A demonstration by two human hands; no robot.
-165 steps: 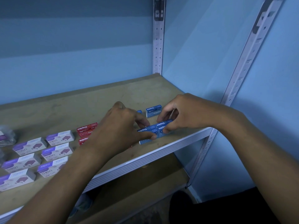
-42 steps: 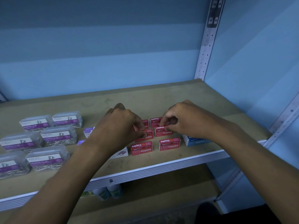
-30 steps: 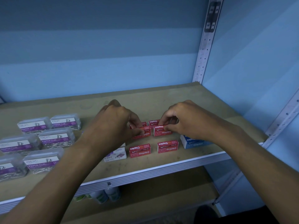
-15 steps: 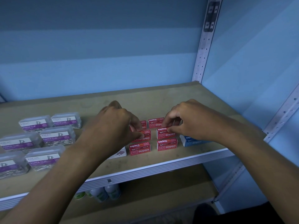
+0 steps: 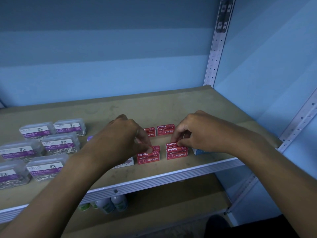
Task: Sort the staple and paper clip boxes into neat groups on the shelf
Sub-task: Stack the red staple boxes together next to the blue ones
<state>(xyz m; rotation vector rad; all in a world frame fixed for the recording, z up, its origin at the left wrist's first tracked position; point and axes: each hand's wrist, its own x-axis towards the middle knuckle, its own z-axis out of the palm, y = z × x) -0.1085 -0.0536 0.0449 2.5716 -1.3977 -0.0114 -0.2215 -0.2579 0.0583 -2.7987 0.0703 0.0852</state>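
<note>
Red staple boxes stand in a small grid on the wooden shelf (image 5: 197,107). My left hand (image 5: 120,138) pinches a red staple box (image 5: 155,148) pressed against the front left red box (image 5: 148,158). My right hand (image 5: 200,133) pinches another red staple box (image 5: 171,144) pressed against the front right red box (image 5: 177,154). Two more red boxes (image 5: 165,129) sit behind. A blue staple box (image 5: 199,152) peeks out under my right wrist. A white-and-purple staple box (image 5: 127,163) lies partly hidden under my left hand. Clear paper clip boxes (image 5: 60,143) are grouped at the left.
The shelf's white metal front rail (image 5: 171,177) runs below the boxes. A perforated upright post (image 5: 217,42) stands at the back right corner. Small bottles (image 5: 111,203) sit on the lower shelf. Blue walls close the back and right side.
Both hands have pulled the two middle red boxes toward the front, closing the gap to the front row. Before that they worked on the blue boxes, farther right.
</note>
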